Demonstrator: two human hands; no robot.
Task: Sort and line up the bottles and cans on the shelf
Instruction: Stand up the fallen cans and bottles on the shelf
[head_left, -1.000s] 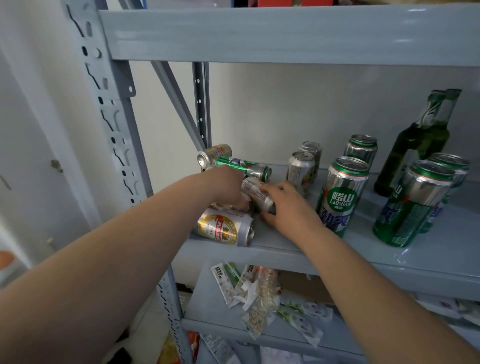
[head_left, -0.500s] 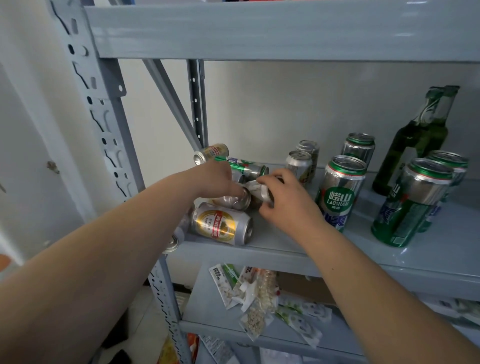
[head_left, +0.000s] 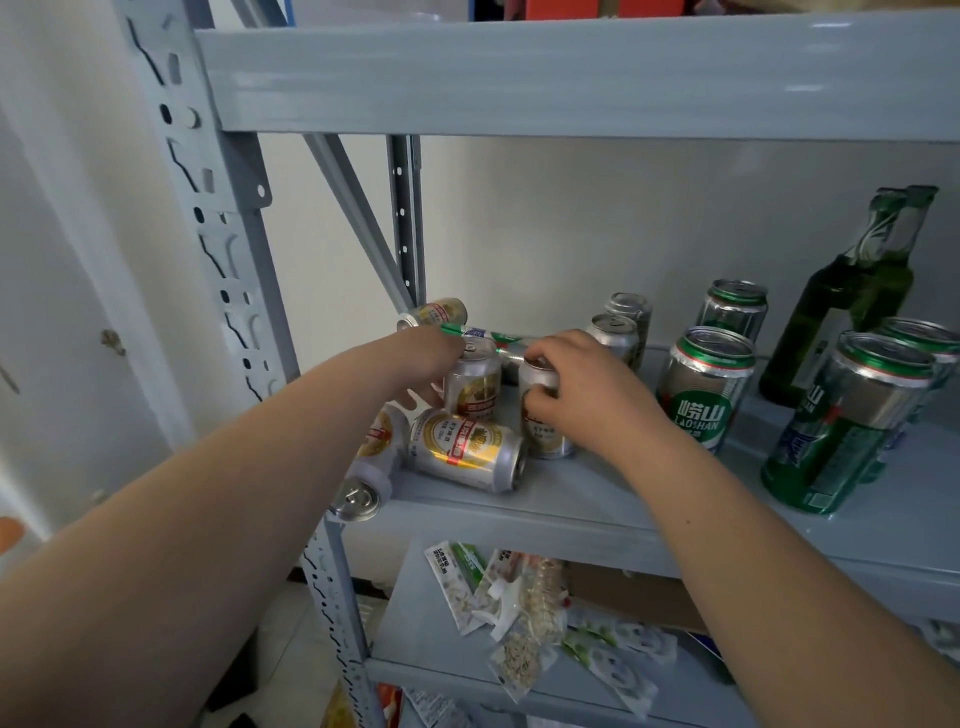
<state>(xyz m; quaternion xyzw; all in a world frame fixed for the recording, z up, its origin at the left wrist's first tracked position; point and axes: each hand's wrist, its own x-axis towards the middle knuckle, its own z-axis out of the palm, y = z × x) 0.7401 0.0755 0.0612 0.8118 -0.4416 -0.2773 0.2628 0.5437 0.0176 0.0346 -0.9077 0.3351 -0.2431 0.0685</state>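
On the grey shelf (head_left: 597, 514) my left hand (head_left: 426, 364) grips a silver-and-gold can (head_left: 475, 387) that stands upright. Just right of it, my right hand (head_left: 582, 389) grips a second upright silver-and-gold can (head_left: 543, 434). In front of them a gold can (head_left: 465, 451) lies on its side, and another lying can (head_left: 371, 467) hangs over the shelf's left edge. Behind my hands lie a gold can (head_left: 436, 313) and a green can (head_left: 485, 335). Upright green cans (head_left: 704, 387) (head_left: 852, 421) and two green bottles (head_left: 852, 291) stand to the right.
Two small silver cans (head_left: 621, 330) stand behind my right hand. The shelf's upright post (head_left: 218, 218) and a diagonal brace (head_left: 358, 218) bound the left side. Snack packets (head_left: 519, 613) lie on the lower shelf. The upper shelf beam (head_left: 571, 73) is overhead.
Both hands have turned lying cans upright: the left can now stands by the lying gold can and the right can stands beside it. One lying can has slid to the shelf's left edge.
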